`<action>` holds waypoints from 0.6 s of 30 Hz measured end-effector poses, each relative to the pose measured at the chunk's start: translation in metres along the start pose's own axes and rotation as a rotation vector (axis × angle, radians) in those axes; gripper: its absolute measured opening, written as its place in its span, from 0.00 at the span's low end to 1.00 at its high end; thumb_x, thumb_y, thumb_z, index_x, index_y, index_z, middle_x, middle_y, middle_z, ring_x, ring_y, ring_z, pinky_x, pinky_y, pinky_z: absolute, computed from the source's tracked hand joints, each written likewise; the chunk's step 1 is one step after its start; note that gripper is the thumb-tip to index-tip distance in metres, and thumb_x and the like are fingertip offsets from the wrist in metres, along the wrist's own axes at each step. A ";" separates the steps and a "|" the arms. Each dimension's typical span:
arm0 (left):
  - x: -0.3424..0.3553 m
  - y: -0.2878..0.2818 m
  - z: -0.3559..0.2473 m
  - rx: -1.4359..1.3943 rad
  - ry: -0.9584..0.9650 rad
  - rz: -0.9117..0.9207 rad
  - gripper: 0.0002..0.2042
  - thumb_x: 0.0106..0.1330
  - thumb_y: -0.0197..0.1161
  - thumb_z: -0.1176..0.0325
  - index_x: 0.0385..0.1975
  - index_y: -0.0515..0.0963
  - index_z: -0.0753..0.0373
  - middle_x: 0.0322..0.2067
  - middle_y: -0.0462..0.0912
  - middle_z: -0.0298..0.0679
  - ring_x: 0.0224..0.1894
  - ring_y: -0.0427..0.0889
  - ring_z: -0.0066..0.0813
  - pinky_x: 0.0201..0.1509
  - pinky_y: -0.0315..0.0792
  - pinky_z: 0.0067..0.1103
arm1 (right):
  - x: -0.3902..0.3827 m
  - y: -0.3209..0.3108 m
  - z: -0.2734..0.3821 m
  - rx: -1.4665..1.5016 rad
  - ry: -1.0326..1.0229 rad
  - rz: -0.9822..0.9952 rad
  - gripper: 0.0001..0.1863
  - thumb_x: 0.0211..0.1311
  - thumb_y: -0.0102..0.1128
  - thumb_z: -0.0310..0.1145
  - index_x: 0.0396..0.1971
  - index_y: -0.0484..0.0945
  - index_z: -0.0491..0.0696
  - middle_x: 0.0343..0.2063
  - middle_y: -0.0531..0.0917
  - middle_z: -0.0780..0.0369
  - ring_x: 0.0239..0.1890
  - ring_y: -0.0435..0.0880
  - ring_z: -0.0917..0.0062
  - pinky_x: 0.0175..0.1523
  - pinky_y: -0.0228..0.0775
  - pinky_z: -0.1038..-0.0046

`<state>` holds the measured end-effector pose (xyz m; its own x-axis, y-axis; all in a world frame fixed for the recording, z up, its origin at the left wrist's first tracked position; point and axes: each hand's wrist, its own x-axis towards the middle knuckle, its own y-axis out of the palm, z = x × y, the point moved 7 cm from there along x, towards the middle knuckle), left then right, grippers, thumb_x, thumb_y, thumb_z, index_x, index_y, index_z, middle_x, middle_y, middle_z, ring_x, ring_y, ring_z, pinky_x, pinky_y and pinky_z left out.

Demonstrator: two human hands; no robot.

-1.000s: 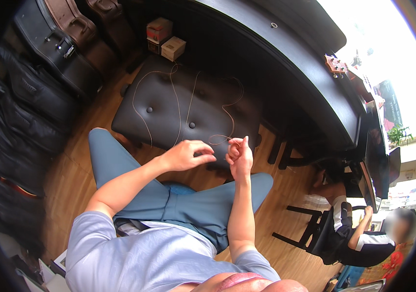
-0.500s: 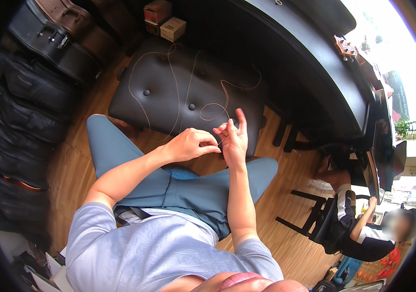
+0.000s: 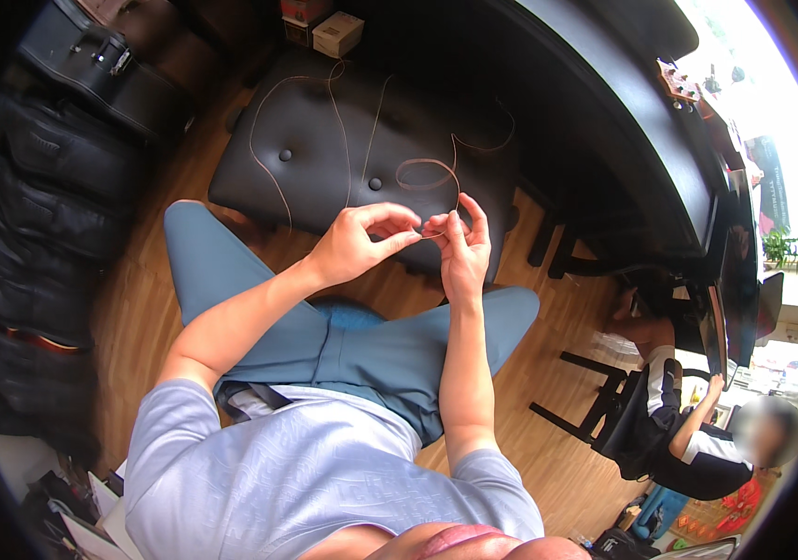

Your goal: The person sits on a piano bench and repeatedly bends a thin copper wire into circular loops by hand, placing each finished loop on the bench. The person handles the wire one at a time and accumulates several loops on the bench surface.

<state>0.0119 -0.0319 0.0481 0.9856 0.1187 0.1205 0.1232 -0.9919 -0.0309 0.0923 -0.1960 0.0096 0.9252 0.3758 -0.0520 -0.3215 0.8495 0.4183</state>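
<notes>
Both my hands meet above my lap, just in front of a black padded bench. My left hand (image 3: 361, 245) reaches in from the left, its thumb and forefinger closed at the end of a thin copper-coloured string (image 3: 457, 182). A short stretch of it shows between the two hands. My right hand (image 3: 464, 247) pinches the same string between thumb and fingers. From there it rises into a loose loop over the bench (image 3: 310, 191) and trails to the bench's far right. More thin strings (image 3: 251, 135) lie curved across the bench's left and middle.
Small boxes (image 3: 338, 35) stand beyond the bench. Black instrument cases (image 3: 100, 89) line the left side. A long dark cabinet or desk (image 3: 604, 121) curves along the far right, with a tuning-peg headstock (image 3: 677, 84) above it. A seated person (image 3: 697, 457) is at the right.
My hands have risen slightly, away from my body. The right forefinger, stretched out before, has bent in toward the string. The string's loop has shifted right and looks flatter.
</notes>
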 end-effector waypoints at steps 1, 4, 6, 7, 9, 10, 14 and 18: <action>0.000 0.000 0.004 -0.069 -0.037 -0.021 0.11 0.66 0.70 0.71 0.45 0.81 0.65 0.36 0.87 0.37 0.39 0.87 0.22 0.46 0.80 0.20 | 0.000 0.001 0.000 -0.001 -0.007 0.002 0.20 0.76 0.55 0.30 0.62 0.68 0.41 0.36 0.86 0.56 0.39 0.87 0.72 0.50 0.82 0.69; 0.001 -0.002 0.008 -0.059 -0.077 -0.042 0.14 0.66 0.71 0.71 0.48 0.78 0.63 0.37 0.87 0.37 0.40 0.87 0.22 0.48 0.80 0.20 | 0.000 -0.001 -0.006 0.059 0.068 -0.028 0.14 0.76 0.55 0.30 0.56 0.72 0.42 0.36 0.87 0.56 0.39 0.88 0.70 0.51 0.82 0.67; 0.003 -0.004 0.009 0.041 -0.083 -0.037 0.13 0.65 0.71 0.70 0.46 0.78 0.64 0.36 0.87 0.37 0.39 0.87 0.23 0.47 0.80 0.21 | 0.000 -0.004 -0.009 0.151 0.100 -0.023 0.11 0.76 0.54 0.31 0.51 0.74 0.43 0.32 0.86 0.58 0.36 0.87 0.71 0.50 0.82 0.66; 0.004 -0.005 0.007 0.085 -0.049 -0.052 0.13 0.65 0.71 0.70 0.46 0.78 0.64 0.36 0.87 0.37 0.38 0.87 0.23 0.47 0.80 0.21 | 0.000 -0.006 -0.011 0.197 0.115 -0.022 0.09 0.76 0.54 0.32 0.49 0.76 0.44 0.30 0.85 0.59 0.34 0.86 0.72 0.50 0.81 0.66; 0.006 -0.008 0.001 0.178 0.023 -0.081 0.12 0.65 0.72 0.71 0.45 0.78 0.64 0.35 0.86 0.37 0.37 0.87 0.24 0.46 0.80 0.20 | 0.002 -0.010 -0.008 0.308 0.097 0.039 0.08 0.77 0.53 0.33 0.45 0.77 0.45 0.26 0.81 0.62 0.29 0.82 0.75 0.50 0.81 0.65; 0.007 -0.009 -0.003 0.219 0.051 -0.096 0.12 0.64 0.72 0.71 0.44 0.79 0.64 0.39 0.86 0.38 0.39 0.87 0.26 0.46 0.80 0.21 | 0.002 -0.011 -0.006 0.363 0.086 0.068 0.08 0.77 0.53 0.34 0.43 0.77 0.45 0.23 0.79 0.64 0.26 0.80 0.77 0.49 0.81 0.65; 0.022 -0.001 -0.040 0.464 0.422 -0.171 0.16 0.63 0.71 0.71 0.50 0.80 0.61 0.54 0.79 0.40 0.52 0.82 0.36 0.54 0.78 0.27 | -0.001 -0.004 0.009 0.404 0.056 0.077 0.10 0.78 0.51 0.36 0.42 0.77 0.46 0.18 0.67 0.69 0.22 0.69 0.82 0.46 0.78 0.68; 0.041 0.029 -0.075 0.593 0.603 -0.175 0.20 0.63 0.70 0.67 0.55 0.80 0.58 0.55 0.80 0.39 0.54 0.81 0.39 0.65 0.70 0.33 | -0.006 -0.002 0.019 0.365 0.058 0.116 0.11 0.79 0.50 0.38 0.37 0.75 0.47 0.17 0.62 0.71 0.21 0.63 0.83 0.39 0.70 0.71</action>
<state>0.0470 -0.0589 0.1262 0.7378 0.0571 0.6726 0.4736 -0.7538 -0.4555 0.0908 -0.2065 0.0261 0.8705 0.4911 -0.0321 -0.3210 0.6160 0.7194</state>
